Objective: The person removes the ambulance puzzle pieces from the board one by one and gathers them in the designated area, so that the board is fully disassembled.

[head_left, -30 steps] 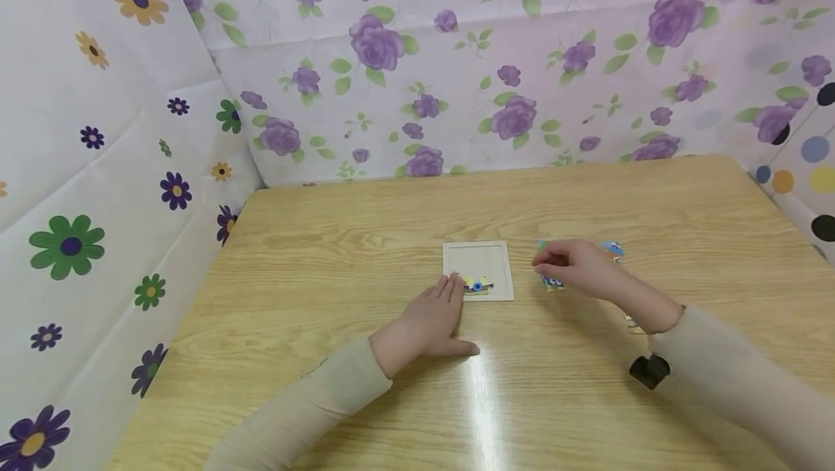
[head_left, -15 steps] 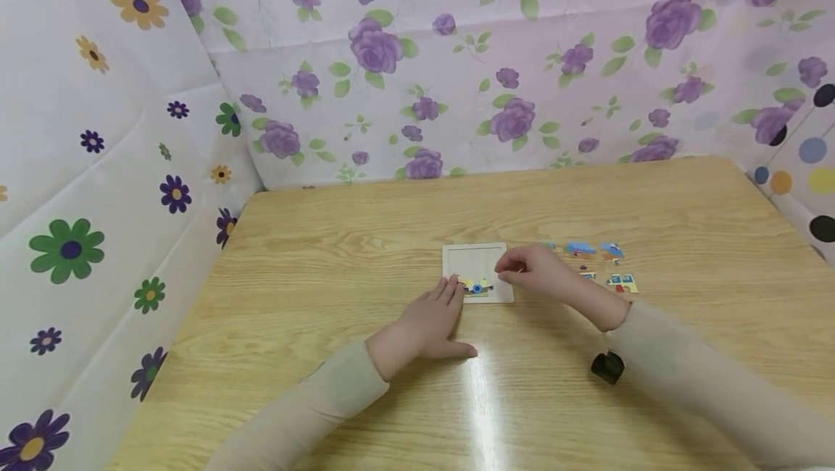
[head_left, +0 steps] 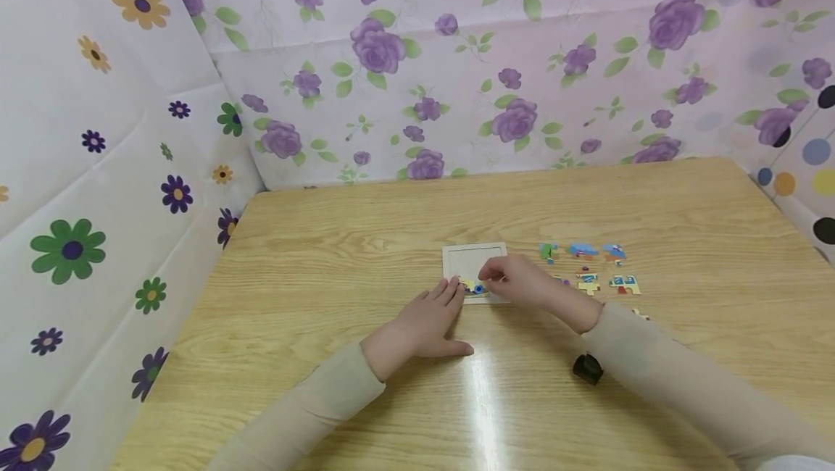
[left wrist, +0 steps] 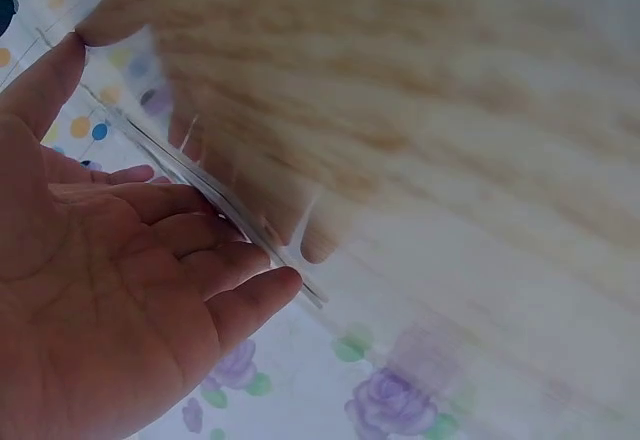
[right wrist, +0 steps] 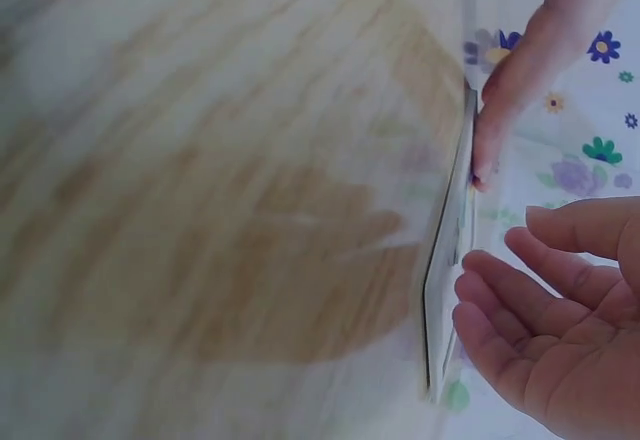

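Note:
A shallow pale puzzle frame (head_left: 446,261) lies on the table, with yellow-and-blue jigsaw pieces (head_left: 478,289) along its near side. My left hand (head_left: 427,319) rests at the frame's near left corner, fingers straight and thumb spread, partly covering the pieces. My right hand (head_left: 515,279) is over the frame's right half, fingertips close to the blue wheel. The right wrist view shows its fingers (right wrist: 490,285) loosely bent, thumb (right wrist: 570,228) a little apart from the index finger, with no piece visible between them. That view catches the frame (right wrist: 435,310) edge-on.
Right of the frame, loose jigsaw pieces lie in rows: a green one (head_left: 548,251), blue ones (head_left: 583,250), yellow ones (head_left: 588,282). Another (head_left: 641,314) is partly hidden by my right sleeve. Flowered cloth (head_left: 378,109) stands behind the wooden table (head_left: 352,239).
My right hand has moved left from beside the loose pieces to over the frame, uncovering several pieces. My left hand has stayed at the frame's corner.

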The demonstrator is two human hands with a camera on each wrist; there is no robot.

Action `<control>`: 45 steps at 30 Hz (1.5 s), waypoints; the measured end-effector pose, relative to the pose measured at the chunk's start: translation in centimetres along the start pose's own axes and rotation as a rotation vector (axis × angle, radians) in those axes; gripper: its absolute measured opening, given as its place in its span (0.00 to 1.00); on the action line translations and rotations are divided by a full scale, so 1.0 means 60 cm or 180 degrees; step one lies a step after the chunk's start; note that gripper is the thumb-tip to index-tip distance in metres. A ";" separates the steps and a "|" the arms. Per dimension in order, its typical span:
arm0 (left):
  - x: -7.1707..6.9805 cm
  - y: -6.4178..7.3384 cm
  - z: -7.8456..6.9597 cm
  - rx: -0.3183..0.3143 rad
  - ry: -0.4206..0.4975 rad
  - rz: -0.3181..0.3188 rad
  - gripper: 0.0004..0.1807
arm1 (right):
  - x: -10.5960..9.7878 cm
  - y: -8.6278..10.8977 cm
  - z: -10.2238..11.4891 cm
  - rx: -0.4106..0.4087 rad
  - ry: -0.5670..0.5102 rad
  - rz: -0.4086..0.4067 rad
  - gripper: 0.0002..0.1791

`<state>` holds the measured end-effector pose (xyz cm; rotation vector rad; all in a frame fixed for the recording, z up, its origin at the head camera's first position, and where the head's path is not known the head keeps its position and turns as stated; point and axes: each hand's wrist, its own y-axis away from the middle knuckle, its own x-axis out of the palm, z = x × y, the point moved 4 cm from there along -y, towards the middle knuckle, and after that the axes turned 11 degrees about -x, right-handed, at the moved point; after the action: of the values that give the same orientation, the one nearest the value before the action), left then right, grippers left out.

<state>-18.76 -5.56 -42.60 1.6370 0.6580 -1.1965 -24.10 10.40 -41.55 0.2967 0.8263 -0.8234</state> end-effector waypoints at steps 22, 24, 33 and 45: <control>0.002 0.000 -0.001 0.0092 -0.0021 0.0004 0.53 | 0.007 -0.014 -0.008 -0.0061 0.0006 -0.0048 0.09; 0.003 -0.001 -0.001 0.0094 -0.0022 -0.0002 0.53 | 0.007 -0.016 -0.011 -0.0007 -0.0040 -0.0054 0.08; 0.004 -0.001 0.001 0.0113 0.0012 -0.0022 0.53 | 0.007 -0.033 -0.018 0.0175 -0.0117 0.0044 0.06; 0.001 0.002 0.000 0.0128 -0.0005 -0.0022 0.52 | 0.002 -0.040 -0.023 0.0291 -0.0273 0.0176 0.04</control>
<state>-18.65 -5.58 -42.59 1.6684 0.6428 -1.2231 -26.61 9.47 -42.38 0.3610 0.6985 -0.8177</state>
